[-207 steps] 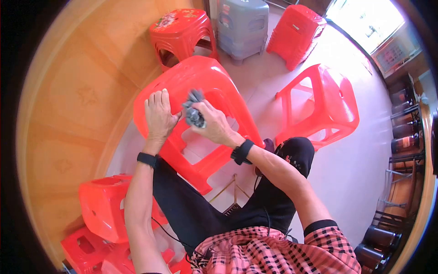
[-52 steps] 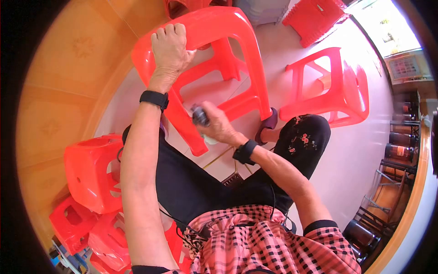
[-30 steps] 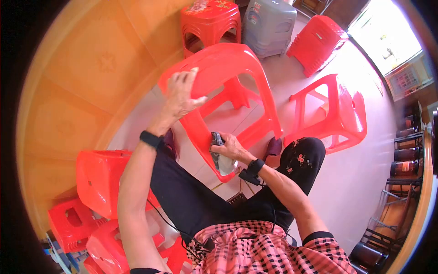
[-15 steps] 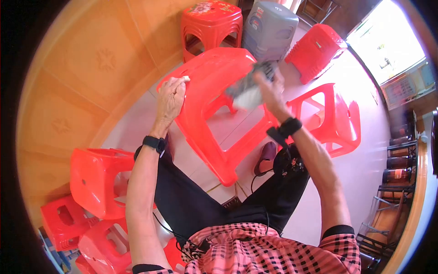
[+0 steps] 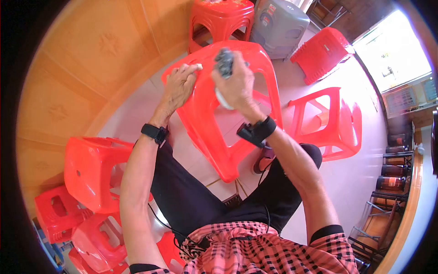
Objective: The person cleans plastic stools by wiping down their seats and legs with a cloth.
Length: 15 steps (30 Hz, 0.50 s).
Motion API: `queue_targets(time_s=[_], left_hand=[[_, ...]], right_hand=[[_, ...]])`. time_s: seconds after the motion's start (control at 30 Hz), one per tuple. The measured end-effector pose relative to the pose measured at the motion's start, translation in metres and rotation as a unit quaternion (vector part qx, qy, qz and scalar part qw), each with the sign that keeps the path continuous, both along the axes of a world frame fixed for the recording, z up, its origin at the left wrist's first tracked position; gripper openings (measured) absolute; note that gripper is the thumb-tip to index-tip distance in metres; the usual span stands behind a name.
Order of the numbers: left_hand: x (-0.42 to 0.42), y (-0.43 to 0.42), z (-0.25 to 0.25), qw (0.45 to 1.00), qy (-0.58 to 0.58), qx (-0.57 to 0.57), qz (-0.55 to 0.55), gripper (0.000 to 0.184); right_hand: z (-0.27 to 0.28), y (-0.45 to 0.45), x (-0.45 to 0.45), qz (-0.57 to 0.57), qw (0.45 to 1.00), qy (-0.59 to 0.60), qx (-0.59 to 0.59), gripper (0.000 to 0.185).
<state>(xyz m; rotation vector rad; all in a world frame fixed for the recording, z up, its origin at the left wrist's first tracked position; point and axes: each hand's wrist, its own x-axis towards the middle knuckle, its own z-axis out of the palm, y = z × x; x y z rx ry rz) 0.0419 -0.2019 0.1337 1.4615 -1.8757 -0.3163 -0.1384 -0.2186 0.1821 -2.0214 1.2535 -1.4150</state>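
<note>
A red plastic stool [image 5: 205, 114] stands tilted between my knees, its seat toward the upper left and its legs toward me. My left hand [image 5: 181, 86] is wrapped over the left edge of the seat. My right hand [image 5: 236, 86] is closed on a dark grey cloth [image 5: 224, 62], which lies against the seat near its upper middle. Something white shows under that hand, partly hidden by it. Motion blurs the right fingers.
Another red stool [image 5: 329, 121] lies on its side at the right. Behind stand a flowered red stool stack [image 5: 221, 18], a grey stack [image 5: 279, 29] and a red stack [image 5: 321, 55]. More red stools [image 5: 98, 173] are at lower left, beside the orange wall [image 5: 91, 68].
My right hand has moved left with the cloth, from the stool's right side onto its seat. Earlier it was low at a stool leg. My left hand stays on the seat edge.
</note>
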Motion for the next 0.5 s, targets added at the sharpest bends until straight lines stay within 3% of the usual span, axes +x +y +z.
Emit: queue_targets(time_s=[0.2,0.37,0.43,0.5], left_hand=[[0.009,-0.011,-0.018,0.993,-0.045,-0.107,-0.010,0.034],[0.003,-0.013,-0.010,0.998,-0.042,-0.034,0.037,0.035],[0.011,-0.023,-0.016,0.997,-0.019,-0.073,0.017,0.035],[0.016,-0.028,-0.013,0.999,-0.005,-0.032,0.018,0.036]], right_hand=[[-0.010,0.081,0.030,0.119,0.992,0.042,-0.021,0.038],[-0.057,0.117,0.005,0.226,0.964,0.132,-0.052,0.040],[-0.085,0.133,-0.016,0.241,0.956,0.161,-0.036,0.038],[-0.120,0.147,-0.038,0.311,0.925,0.215,0.026,0.038]])
